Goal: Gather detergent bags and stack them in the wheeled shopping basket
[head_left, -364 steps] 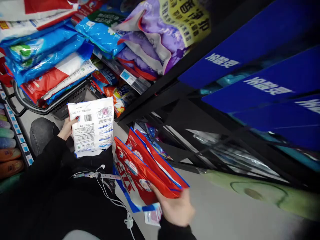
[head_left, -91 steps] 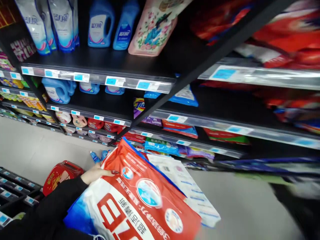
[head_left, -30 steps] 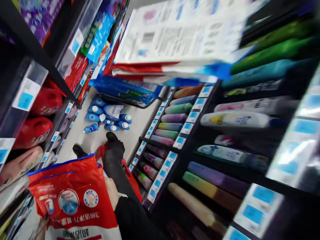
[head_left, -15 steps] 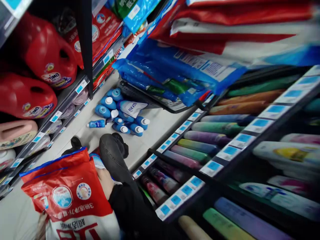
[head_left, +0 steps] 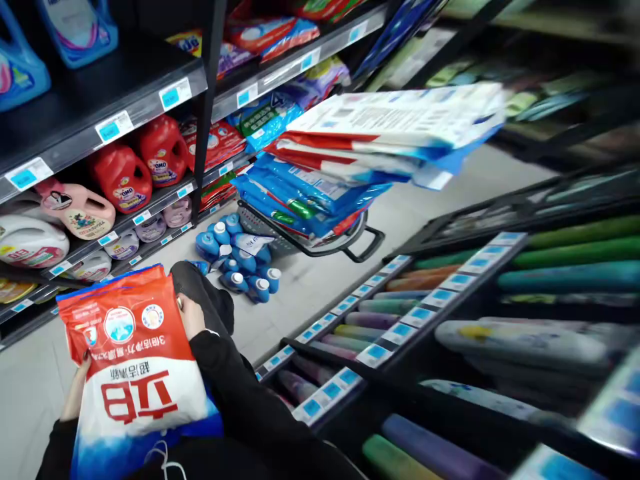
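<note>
Two hands, left hand (head_left: 76,390) and right hand (head_left: 192,316), grip clenched, clasp one glossy plastic detergent bag (head_left: 133,353).

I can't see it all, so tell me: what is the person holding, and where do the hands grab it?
A red and white bag, held by both side edges: left hand on one edge, right hand on the other.
</note>
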Demonstrator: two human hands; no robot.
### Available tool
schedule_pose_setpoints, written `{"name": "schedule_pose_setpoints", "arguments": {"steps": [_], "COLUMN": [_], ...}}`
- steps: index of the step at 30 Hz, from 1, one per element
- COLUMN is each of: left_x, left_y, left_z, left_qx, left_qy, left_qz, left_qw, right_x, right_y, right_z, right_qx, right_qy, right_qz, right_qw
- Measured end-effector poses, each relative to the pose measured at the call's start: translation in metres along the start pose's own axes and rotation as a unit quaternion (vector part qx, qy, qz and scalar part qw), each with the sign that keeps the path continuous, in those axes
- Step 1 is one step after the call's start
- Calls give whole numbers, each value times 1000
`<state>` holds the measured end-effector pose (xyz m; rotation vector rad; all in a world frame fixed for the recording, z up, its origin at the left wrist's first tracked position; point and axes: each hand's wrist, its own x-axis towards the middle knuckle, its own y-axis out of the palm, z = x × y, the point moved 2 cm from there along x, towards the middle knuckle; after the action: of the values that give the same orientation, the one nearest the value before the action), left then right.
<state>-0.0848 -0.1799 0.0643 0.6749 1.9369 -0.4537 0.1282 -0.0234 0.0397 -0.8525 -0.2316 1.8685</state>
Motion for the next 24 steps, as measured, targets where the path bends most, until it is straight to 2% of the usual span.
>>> {"name": "schedule_pose_setpoints", "arguments": {"steps": [5, 9, 12, 15, 17, 19, 24], "left_x": [9, 21, 33, 41, 41, 40, 43], "left_y": [2, 7, 7, 8, 10, 12, 12], "left_z": [5, 1, 1, 2, 2, 1, 3], "left_qx": [11, 24, 18, 33, 41, 38, 36], "left_qy": [8, 32, 39, 60, 62, 55, 39], "left_qz": [76, 106, 109, 116, 120, 121, 97], "left_qw": [997, 994, 993, 991, 990, 990, 994], "right_x": [-17, -20, -25, -24, -10, 17, 117], "right_y": [-8, -23, -56, -102, -130, -151, -181], "right_z": [10, 1, -7, -21, -38, -61, -137], "right_qx": [-127, -179, -190, -180, -171, -164, -81], "right_qy": [11, 14, 17, 54, 75, 86, 126], "right_qz": [-71, -177, -267, -309, -303, -283, -250], "right_qw": [989, 968, 944, 932, 934, 941, 957]}}
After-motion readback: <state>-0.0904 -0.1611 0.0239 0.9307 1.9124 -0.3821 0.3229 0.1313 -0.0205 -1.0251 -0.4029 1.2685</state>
